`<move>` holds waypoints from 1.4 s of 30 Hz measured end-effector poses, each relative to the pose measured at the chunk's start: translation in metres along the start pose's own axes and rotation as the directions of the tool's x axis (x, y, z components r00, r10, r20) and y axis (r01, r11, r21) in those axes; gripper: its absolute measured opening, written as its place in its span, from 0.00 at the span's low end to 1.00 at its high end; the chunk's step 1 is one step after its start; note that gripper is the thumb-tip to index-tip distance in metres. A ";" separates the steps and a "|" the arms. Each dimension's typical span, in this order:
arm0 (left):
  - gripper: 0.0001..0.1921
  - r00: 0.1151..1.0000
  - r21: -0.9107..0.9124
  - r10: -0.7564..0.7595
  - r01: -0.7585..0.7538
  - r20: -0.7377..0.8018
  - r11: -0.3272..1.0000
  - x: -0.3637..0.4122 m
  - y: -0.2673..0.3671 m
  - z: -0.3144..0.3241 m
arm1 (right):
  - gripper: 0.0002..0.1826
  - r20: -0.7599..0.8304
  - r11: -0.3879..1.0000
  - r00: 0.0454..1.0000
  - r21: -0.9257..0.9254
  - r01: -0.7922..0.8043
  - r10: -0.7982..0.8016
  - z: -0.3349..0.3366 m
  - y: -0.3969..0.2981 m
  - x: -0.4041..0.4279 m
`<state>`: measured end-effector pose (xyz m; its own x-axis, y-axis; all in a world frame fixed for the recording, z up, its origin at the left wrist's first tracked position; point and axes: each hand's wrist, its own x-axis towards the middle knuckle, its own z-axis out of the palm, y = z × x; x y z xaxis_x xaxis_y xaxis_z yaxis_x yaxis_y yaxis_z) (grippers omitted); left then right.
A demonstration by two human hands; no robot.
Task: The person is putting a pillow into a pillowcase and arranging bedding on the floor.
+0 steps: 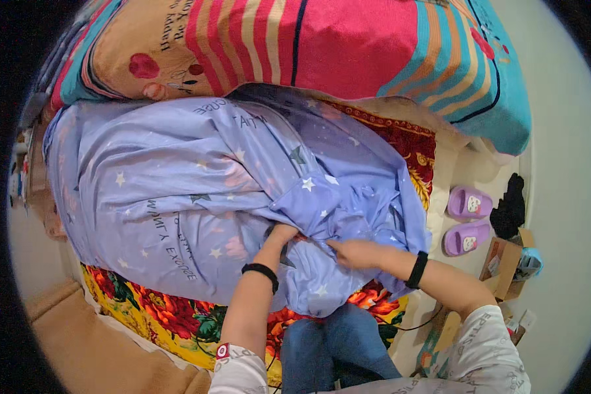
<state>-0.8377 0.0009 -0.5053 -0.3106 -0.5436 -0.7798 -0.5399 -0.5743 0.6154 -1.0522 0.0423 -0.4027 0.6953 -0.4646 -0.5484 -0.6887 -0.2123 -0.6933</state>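
Note:
A large lilac-blue fabric cover (167,172), printed with stars and lettering, lies spread and rumpled before me. Around its right part the cloth is bunched into a pile of folds (364,212). My left hand (283,233) reaches in at a gap in the cover, under a folded flap (308,197); its fingertips are hidden by cloth. Just to the right, my right hand (352,252) pinches the fabric near the same gap, with index finger and thumb at the fold. A black band circles each of my wrists.
Under the cover lies a floral blanket (162,305). Beyond it stands a bed or padded surface with a striped, colourful cover (344,49). To the right are purple slippers (468,221), black cloth (509,207) and an open cardboard box (502,266). A brown padded edge (93,344) is at lower left.

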 end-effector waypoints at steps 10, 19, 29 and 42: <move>0.17 0.981 -0.042 -0.146 0.153 0.131 0.987 0.024 -0.009 -0.009 | 0.31 -0.487 0.840 0.692 0.207 -0.501 0.532 -0.117 0.180 -0.009; 0.17 0.957 -0.046 -0.227 0.239 0.180 0.970 0.022 -0.018 -0.018 | 0.29 -0.793 0.575 0.304 0.070 -0.815 0.528 -0.199 0.279 -0.049; 0.19 0.994 -0.043 -0.090 0.093 0.069 0.995 0.027 -0.018 -0.004 | 0.39 -0.954 0.717 0.145 0.092 -0.691 0.262 -0.170 0.254 -0.035; 0.13 0.877 0.085 0.010 -0.058 0.480 0.995 -0.052 0.157 -0.011 | 0.13 -0.656 0.844 0.563 0.232 -0.484 0.503 -0.009 0.216 0.016</move>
<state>-0.8981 -0.0675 -0.3671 -0.6535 -0.1886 -0.7331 -0.5855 -0.4879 0.6475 -1.1915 -0.0192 -0.5569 -0.0904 -0.9320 -0.3509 -0.8697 0.2455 -0.4281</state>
